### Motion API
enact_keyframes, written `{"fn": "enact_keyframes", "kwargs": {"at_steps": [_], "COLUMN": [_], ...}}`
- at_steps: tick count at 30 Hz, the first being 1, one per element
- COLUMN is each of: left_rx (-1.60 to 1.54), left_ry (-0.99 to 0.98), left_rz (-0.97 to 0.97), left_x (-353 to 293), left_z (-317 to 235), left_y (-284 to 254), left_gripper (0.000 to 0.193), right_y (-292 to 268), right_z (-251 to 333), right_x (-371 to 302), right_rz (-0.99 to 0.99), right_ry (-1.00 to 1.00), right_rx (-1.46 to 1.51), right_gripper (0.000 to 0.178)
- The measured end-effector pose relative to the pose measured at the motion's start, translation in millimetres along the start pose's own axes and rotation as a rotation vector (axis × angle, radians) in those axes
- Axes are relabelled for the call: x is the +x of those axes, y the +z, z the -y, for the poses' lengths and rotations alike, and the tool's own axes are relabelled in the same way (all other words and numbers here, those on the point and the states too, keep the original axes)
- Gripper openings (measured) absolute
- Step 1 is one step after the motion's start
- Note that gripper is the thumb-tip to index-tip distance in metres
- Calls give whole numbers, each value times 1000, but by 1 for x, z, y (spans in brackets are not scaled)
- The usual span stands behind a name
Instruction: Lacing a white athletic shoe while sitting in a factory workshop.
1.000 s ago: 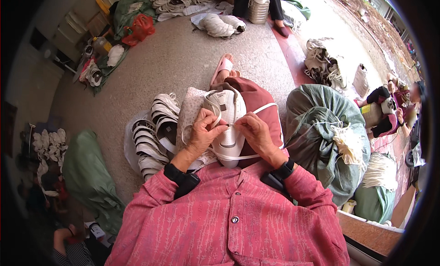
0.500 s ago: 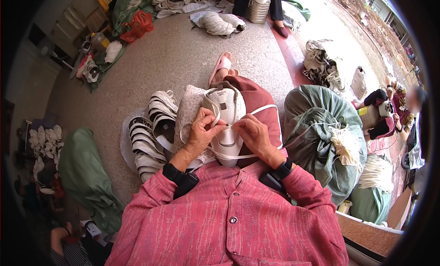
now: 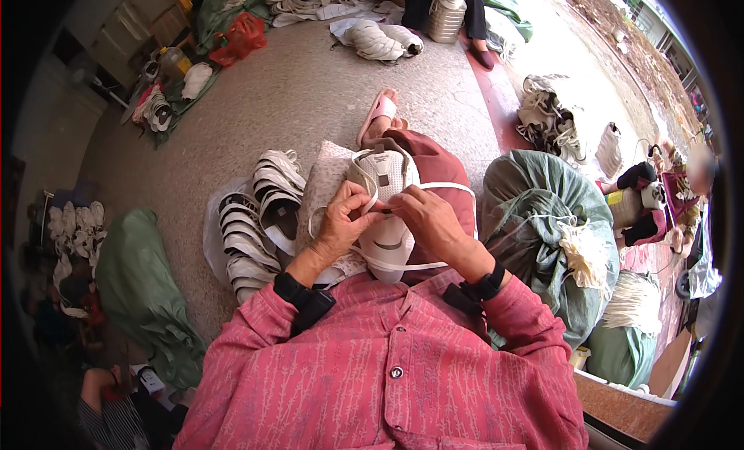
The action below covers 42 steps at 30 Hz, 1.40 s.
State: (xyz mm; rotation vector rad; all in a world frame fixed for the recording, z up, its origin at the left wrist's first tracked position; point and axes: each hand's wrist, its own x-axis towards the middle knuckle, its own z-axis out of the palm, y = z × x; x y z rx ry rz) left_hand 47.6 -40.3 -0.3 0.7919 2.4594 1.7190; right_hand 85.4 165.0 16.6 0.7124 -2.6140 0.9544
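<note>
**White shoe upper held on the lap, both hands at its middle**

While the white shoe upper (image 3: pixel 385 210) lies on the lap, it is pinched from both sides: the left hand (image 3: pixel 343 221) is closed on a white lace (image 3: pixel 364 188) at the upper's left edge, and the right hand (image 3: pixel 425 218) is closed on the same lace just beside it, fingertips almost meeting over the middle. The upper's long axis runs away from the body, toe end near the chest, opening toward the pink sandal (image 3: pixel 377 113). Both hands are equally near; the lace's loose loop (image 3: pixel 453 188) trails rightward over the dark red trouser leg (image 3: pixel 438 167). A patterned cushion (image 3: pixel 324 183) is seen under the upper.

To the left, a stack of white uppers (image 3: pixel 260 218) rests on the floor (image 3: pixel 294 94). To the right, a large green sack (image 3: pixel 546 218) stands tied with white cord. Farther left a green bag (image 3: pixel 139 295) lies, and a red bag (image 3: pixel 242 33) sits at the far edge. No legible labels can be made out.
</note>
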Motion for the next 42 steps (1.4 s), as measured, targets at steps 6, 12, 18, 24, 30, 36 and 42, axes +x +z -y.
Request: {"fn": "enact_keyframes", "kwargs": {"at_steps": [6, 12, 18, 24, 30, 36, 42], "left_rx": [26, 19, 74, 227, 642, 282, 90], "left_ry": [20, 38, 107, -193, -232, -212, -434], "left_rz": [-42, -30, -79, -571, -457, 13, 398], "left_x": [-6, -3, -3, -49, -100, -23, -1], "left_z": [5, 5, 5, 57, 65, -6, -1], "left_y": [-4, -4, -3, -111, -156, -74, -33], "left_gripper": [24, 17, 17, 8, 42, 17, 35], "right_y": [-4, 11, -3, 8, 0, -21, -56], "right_z": [-3, 1, 17, 5, -9, -12, -1], "right_x": [-2, 2, 12, 3, -10, -32, -62], "right_rz": [56, 54, 182, 153, -32, 64, 4], "right_ry": [72, 31, 57, 167, 129, 112, 461], "right_rx": [-56, -59, -65, -211, -399, -287, 1503], "right_gripper": [15, 14, 22, 21, 22, 4, 20]}}
